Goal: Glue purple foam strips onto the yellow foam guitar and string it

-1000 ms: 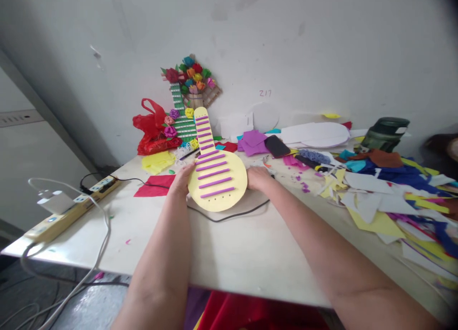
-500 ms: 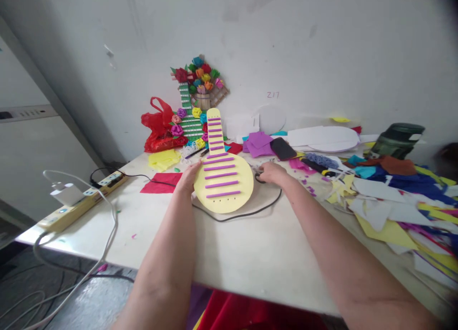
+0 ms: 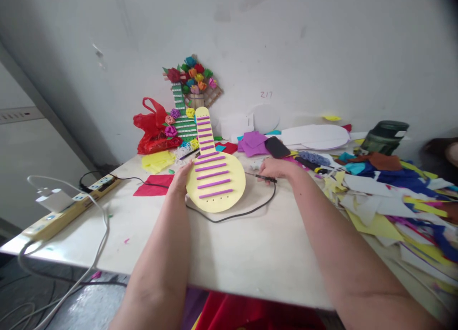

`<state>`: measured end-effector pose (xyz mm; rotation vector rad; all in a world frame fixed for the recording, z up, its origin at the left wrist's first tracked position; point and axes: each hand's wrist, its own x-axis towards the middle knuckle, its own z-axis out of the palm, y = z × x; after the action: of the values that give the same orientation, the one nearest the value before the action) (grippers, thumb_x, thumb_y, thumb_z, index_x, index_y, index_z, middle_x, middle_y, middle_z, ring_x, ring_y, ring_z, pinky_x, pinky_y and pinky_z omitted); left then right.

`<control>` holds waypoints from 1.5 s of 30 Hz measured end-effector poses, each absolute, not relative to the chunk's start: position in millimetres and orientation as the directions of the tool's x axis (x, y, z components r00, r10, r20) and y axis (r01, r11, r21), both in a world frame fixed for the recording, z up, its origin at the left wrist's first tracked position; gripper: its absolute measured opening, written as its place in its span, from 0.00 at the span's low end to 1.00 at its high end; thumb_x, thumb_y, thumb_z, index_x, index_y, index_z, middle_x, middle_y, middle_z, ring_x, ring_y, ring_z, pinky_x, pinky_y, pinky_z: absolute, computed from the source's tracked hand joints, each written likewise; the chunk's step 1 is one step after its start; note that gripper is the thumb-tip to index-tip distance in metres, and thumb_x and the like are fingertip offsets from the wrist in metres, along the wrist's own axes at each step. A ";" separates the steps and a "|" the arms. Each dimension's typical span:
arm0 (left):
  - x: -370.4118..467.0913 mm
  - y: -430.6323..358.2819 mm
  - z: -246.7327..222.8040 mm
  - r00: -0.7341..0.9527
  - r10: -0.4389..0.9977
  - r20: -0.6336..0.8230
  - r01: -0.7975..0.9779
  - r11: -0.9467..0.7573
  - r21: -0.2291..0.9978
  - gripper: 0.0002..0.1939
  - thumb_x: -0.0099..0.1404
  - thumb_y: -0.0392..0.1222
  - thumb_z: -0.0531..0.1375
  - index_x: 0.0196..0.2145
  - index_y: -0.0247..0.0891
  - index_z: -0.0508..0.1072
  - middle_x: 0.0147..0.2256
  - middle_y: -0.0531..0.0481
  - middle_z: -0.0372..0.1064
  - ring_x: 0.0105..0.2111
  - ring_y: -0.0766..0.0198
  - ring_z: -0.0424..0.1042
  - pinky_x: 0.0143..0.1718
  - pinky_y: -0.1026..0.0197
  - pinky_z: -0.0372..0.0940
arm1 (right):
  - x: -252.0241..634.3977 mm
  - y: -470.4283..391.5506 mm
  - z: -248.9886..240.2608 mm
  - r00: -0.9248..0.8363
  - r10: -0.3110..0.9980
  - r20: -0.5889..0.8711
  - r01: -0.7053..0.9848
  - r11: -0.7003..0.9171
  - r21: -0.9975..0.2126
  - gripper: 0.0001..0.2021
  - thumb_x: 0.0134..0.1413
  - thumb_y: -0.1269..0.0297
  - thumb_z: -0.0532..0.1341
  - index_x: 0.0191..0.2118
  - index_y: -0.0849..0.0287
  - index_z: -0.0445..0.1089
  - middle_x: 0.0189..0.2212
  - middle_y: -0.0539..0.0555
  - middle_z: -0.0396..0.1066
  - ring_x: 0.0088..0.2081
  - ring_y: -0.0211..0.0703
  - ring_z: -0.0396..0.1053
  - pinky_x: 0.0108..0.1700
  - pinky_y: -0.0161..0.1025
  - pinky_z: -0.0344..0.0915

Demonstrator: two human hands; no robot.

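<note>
A yellow guitar-shaped cutout with purple strips across its neck and body stands tilted up at the middle of the table. Small holes run along its top and bottom ends. My left hand grips its left edge, with the fingers partly hidden behind it. To the right of the cutout, my right hand is closed on a slim black tool with a thin tip pointing left; its kind is unclear. The black cord curves round the cutout's base and seems to meet the tool's right end.
A power strip with a white charger lies at left. Behind are a red bag and a green flower-decorated guitar. Purple sheets, a utility knife, scraps and a green bottle lie to the right.
The view has turned slightly right, so things sit further left. My right hand has raised the black tool, which now shows lengthwise below the fingers. My left hand keeps its grip on the cutout.
</note>
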<state>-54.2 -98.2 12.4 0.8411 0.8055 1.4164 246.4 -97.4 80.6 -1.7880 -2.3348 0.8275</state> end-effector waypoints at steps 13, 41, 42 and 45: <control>-54.7 -100.2 11.2 0.048 0.997 0.058 -0.510 -0.026 0.860 0.20 0.58 0.44 0.55 0.46 0.30 0.67 0.38 0.40 0.73 0.40 0.50 0.71 0.46 0.49 0.65 | 286.3 -103.8 91.3 -0.416 0.880 -0.229 0.703 0.151 -0.695 0.13 0.37 0.55 0.64 0.26 0.62 0.71 0.14 0.48 0.63 0.14 0.29 0.55 0.18 0.30 0.51; -54.5 -95.2 4.5 0.121 0.993 0.008 -0.475 0.051 0.878 0.20 0.57 0.45 0.57 0.46 0.31 0.69 0.35 0.41 0.74 0.39 0.49 0.72 0.45 0.49 0.66 | 226.7 -111.2 91.2 -0.423 0.865 0.269 0.884 0.459 -0.087 0.22 0.38 0.46 0.61 0.41 0.49 0.71 0.33 0.51 0.73 0.33 0.43 0.66 0.31 0.36 0.52; -54.4 -95.2 4.5 0.121 0.993 0.009 -0.471 0.050 0.881 0.21 0.57 0.45 0.57 0.46 0.31 0.69 0.35 0.41 0.74 0.39 0.50 0.72 0.44 0.50 0.66 | 226.2 -112.3 92.0 -0.424 0.865 0.269 0.886 0.458 -0.074 0.21 0.38 0.46 0.61 0.41 0.49 0.72 0.33 0.51 0.73 0.33 0.43 0.66 0.31 0.36 0.52; -53.6 -95.6 5.4 0.112 0.994 0.015 -0.458 0.038 0.888 0.21 0.57 0.45 0.57 0.46 0.30 0.68 0.35 0.41 0.74 0.38 0.50 0.72 0.44 0.50 0.66 | 225.8 -114.5 93.9 -0.437 0.860 0.265 0.884 0.465 -0.049 0.20 0.40 0.47 0.60 0.40 0.49 0.72 0.31 0.51 0.73 0.32 0.43 0.66 0.29 0.35 0.51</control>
<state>-53.6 -95.6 5.4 0.8955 0.7810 1.3083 225.8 -114.5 93.9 -1.4993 -2.4630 -0.1411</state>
